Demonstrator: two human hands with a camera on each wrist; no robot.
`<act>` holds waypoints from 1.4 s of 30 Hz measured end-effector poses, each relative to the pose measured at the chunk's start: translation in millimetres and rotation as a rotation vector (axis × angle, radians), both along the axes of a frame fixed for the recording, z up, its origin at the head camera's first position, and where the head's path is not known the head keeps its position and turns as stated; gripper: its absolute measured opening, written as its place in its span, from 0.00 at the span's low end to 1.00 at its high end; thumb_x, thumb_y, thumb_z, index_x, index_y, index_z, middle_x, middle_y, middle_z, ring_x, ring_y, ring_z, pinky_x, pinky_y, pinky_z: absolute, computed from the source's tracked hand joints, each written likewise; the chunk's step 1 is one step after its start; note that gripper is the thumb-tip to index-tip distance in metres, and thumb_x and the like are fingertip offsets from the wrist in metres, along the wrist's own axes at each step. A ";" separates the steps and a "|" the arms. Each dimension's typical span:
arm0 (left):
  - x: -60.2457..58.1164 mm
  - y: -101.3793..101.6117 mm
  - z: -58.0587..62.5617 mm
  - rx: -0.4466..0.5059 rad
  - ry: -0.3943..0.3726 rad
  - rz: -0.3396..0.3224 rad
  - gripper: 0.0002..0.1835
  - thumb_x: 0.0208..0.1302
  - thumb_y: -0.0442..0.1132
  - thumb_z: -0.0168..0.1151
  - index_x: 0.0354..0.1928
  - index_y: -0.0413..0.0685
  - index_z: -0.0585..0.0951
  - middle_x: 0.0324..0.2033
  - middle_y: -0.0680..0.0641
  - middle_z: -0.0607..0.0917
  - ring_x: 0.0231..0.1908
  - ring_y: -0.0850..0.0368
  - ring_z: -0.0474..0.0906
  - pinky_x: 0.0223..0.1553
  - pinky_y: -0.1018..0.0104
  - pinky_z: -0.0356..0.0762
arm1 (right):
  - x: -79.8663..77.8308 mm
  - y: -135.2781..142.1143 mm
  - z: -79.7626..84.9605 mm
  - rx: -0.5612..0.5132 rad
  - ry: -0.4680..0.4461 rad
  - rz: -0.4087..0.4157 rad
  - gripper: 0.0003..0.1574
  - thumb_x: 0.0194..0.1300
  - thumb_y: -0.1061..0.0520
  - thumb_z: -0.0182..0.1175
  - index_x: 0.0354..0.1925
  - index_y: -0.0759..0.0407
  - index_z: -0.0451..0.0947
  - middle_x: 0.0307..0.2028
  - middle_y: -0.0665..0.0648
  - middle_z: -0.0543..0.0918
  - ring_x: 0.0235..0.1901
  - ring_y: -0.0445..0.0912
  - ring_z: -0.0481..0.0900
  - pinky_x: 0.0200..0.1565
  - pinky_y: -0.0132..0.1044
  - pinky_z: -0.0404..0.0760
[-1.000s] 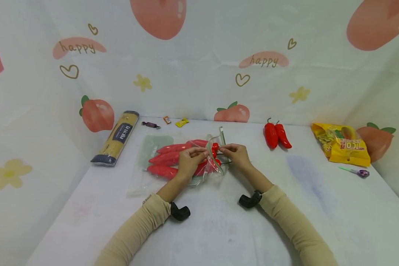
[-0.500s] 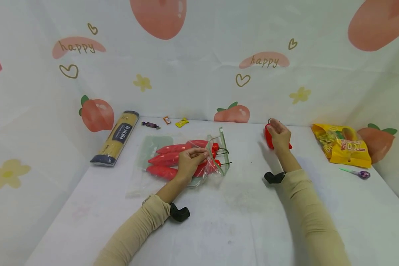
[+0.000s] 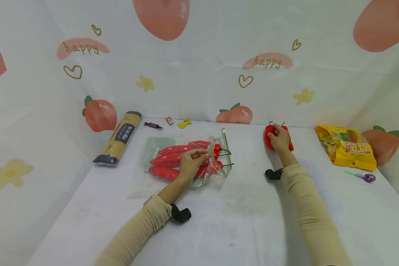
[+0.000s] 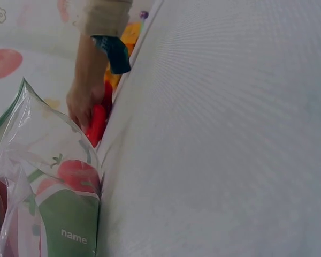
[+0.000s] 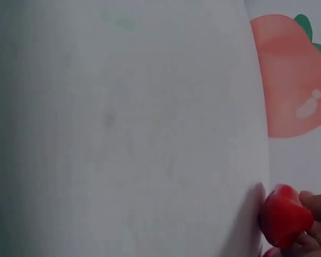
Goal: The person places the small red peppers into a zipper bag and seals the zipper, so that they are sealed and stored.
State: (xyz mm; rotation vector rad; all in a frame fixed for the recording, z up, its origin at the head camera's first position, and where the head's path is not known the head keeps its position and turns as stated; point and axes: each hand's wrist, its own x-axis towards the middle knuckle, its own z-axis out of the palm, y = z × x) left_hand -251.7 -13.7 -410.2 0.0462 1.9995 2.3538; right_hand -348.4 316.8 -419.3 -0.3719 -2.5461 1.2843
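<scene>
- Right hand [image 3: 280,140] has gone from the bag [image 3: 161,142] to a loose pepper [image 3: 268,143].
- Its fingers grip that pepper, second pepper [image 3: 290,146] just beside.
- Left hand [image 3: 191,164] pinches the bag's edge.

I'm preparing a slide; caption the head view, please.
The left hand holds a clear zip bag of red chili peppers while the right hand grips a loose chili pepper.

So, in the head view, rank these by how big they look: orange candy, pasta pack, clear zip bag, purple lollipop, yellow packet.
Largest to smallest, by visible outline:
1. Clear zip bag
2. Yellow packet
3. Pasta pack
4. Purple lollipop
5. Orange candy
</scene>
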 end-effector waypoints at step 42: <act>2.0 1.1 5.4 0.046 0.014 -0.004 0.11 0.56 0.30 0.63 0.41 0.31 0.80 0.31 0.46 0.86 0.28 0.65 0.82 0.34 0.72 0.83 | 60.0 -112.1 26.7 -0.721 -0.044 0.213 0.32 0.64 0.61 0.51 0.64 0.52 0.55 0.47 0.51 0.69 0.47 0.43 0.68 0.44 0.29 0.76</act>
